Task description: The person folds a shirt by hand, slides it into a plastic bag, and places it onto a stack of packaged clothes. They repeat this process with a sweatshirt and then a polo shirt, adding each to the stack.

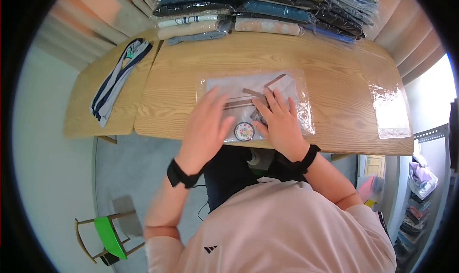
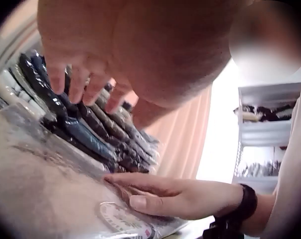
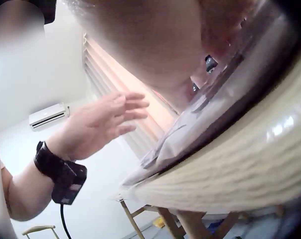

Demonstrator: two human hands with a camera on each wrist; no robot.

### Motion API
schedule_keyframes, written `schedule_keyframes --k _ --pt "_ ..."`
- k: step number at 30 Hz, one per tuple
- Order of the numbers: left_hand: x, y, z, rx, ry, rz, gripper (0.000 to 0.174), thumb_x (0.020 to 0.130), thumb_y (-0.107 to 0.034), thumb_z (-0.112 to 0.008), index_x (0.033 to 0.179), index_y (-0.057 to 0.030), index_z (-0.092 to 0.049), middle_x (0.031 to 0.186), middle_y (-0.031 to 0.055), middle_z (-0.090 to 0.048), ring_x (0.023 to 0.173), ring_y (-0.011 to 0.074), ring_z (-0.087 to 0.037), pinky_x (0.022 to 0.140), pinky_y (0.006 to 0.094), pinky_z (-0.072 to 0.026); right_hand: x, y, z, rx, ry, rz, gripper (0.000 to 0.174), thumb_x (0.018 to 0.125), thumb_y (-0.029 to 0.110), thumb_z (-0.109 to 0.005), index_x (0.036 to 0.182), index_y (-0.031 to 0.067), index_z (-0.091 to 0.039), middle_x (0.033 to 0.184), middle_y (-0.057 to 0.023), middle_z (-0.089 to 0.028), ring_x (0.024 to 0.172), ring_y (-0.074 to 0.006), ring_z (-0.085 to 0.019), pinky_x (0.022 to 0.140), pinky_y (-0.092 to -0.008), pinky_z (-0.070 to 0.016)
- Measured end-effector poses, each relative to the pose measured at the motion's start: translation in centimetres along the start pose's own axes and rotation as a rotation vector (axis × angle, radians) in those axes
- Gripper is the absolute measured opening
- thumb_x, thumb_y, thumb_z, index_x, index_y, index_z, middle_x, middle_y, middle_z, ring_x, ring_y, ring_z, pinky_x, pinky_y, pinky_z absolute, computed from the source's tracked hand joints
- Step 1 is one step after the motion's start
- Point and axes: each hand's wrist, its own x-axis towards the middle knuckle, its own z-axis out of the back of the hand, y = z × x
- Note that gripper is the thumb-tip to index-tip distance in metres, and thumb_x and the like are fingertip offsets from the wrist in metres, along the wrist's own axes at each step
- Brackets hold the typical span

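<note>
Table (image 1: 344, 91) of pale wood carries everything. Along its far edge rises a stack of packaged clothes (image 1: 239, 10), probably set back to leave working room near the person. A pale garment in clear plastic (image 1: 241, 111) lies flat at the near edge, presumably there for easy reach by both hands. A striped garment (image 1: 117, 84) rests well apart to the left, clear plastic (image 1: 389, 110) to the right, seemingly parked aside.

The right hand (image 1: 283, 122) lies on the package, fingers straight and spread, gripping nothing; it likely steadies or smooths the film. The left hand (image 1: 205, 122) hovers raised, fingers extended, holding nothing. Smallest, a round label (image 1: 244, 131) sits between the hands near the package's lower edge.
</note>
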Motion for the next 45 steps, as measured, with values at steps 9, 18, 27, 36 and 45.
schedule_keyframes --k 9,18,27,36,45 --pt "3.3 4.2 -4.0 0.271 0.391 -0.330 0.071 0.084 -0.054 -0.051 0.141 -0.0170 -0.032 0.148 0.0147 -0.023 0.137 0.0347 -0.020 0.105 0.0585 -0.0187 0.7 -1.8 -1.0 -0.130 0.119 0.073 0.053 0.087 0.047 -0.050 0.135 0.0273 -0.043 0.143 -0.0125 -0.033 0.132 -0.0331 -0.030 0.100 -0.0596 -0.0262" --pt "3.4 4.6 -4.5 0.172 0.518 -0.247 0.075 0.085 -0.057 -0.049 0.143 -0.0148 -0.028 0.149 0.0157 -0.018 0.138 0.0360 -0.016 0.105 0.0595 -0.0174 1.3 -2.0 -0.7 -0.066 0.244 0.060 0.052 0.088 0.046 -0.049 0.137 0.0267 -0.041 0.144 -0.0143 -0.031 0.132 -0.0356 -0.029 0.100 -0.0602 -0.0257" --pt "3.6 4.8 -4.8 0.114 0.548 -0.231 0.076 0.083 -0.052 -0.054 0.143 -0.0146 -0.028 0.149 0.0151 -0.018 0.137 0.0359 -0.017 0.106 0.0591 -0.0177 1.5 -1.9 -0.6 -0.018 0.304 0.009 0.054 0.088 0.046 -0.049 0.137 0.0263 -0.040 0.143 -0.0142 -0.031 0.131 -0.0366 -0.029 0.099 -0.0620 -0.0253" --pt "3.9 4.9 -4.6 0.146 0.604 -0.208 0.077 0.085 -0.055 -0.050 0.145 -0.0154 -0.023 0.151 0.0136 -0.014 0.139 0.0338 -0.013 0.108 0.0563 -0.0139 2.3 -4.7 -0.1 0.132 0.369 0.042 0.053 0.090 0.047 -0.047 0.136 0.0227 -0.041 0.141 -0.0172 -0.033 0.132 -0.0385 -0.028 0.101 -0.0590 -0.0253" --pt "4.7 6.7 -3.7 -0.044 0.599 -0.273 0.080 0.078 -0.048 -0.062 0.144 -0.0180 -0.027 0.149 0.0181 -0.019 0.137 0.0365 -0.018 0.108 0.0540 -0.0160 2.7 -8.8 0.8 -0.252 0.273 0.062 0.054 0.078 0.043 -0.061 0.127 0.0209 -0.050 0.132 -0.0150 -0.044 0.122 -0.0357 -0.038 0.097 -0.0522 -0.0338"
